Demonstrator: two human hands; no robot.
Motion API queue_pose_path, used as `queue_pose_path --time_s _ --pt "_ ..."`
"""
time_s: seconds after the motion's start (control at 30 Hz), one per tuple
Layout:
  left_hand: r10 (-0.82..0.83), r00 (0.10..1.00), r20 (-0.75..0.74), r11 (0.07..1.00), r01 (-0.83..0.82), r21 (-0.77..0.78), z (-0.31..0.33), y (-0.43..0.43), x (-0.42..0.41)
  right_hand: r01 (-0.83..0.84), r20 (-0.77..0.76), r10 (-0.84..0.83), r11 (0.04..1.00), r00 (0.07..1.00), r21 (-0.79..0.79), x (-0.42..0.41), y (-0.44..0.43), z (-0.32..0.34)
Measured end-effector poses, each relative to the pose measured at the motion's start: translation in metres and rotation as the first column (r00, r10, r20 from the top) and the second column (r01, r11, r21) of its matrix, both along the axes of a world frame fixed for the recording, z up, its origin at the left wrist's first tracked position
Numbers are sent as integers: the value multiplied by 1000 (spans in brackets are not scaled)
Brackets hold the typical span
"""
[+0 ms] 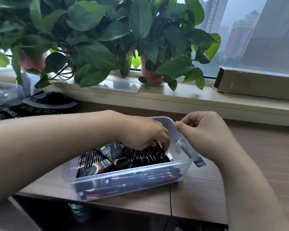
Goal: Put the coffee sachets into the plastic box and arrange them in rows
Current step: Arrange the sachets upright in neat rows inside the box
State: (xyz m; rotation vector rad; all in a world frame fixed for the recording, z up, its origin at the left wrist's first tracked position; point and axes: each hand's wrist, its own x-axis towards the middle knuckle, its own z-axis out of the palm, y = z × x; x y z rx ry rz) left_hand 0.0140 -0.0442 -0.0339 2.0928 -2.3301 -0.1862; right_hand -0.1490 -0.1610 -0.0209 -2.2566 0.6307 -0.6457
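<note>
A clear plastic box [123, 180] stands near the front edge of the wooden table, filled with several black and red coffee sachets [140, 157] lying partly in rows and partly jumbled. My left hand [143, 134] reaches down into the box, its fingertips curled on the sachets at the right end. My right hand [203, 130] is over the box's far right corner with curled fingers, thumb against the rim; whether it holds anything is hidden. One sachet [198, 161] lies on the table just outside the box's right wall.
Black coffee bags [40, 104] lie at the back left next to a clear bag. On the windowsill stand leafy potted plants [107, 39], a clear lid [120, 85] and a cardboard box [257, 84]. The table's front edge runs just under the box.
</note>
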Motion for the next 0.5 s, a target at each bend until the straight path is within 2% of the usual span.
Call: queue_pose_path --time_s 0.13,0.27,0.5 --pt "-46 999 12 999 46 13 4 -1 -2 -4 -17 4 1000 1000 -8 2 2 -3" --pt "-112 992 59 991 116 -67 7 1 -7 -17 -41 17 1000 999 -11 4 3 -4" --pt "-37 999 -35 996 35 -81 6 9 -10 -12 -43 10 999 999 -39 3 4 -3"
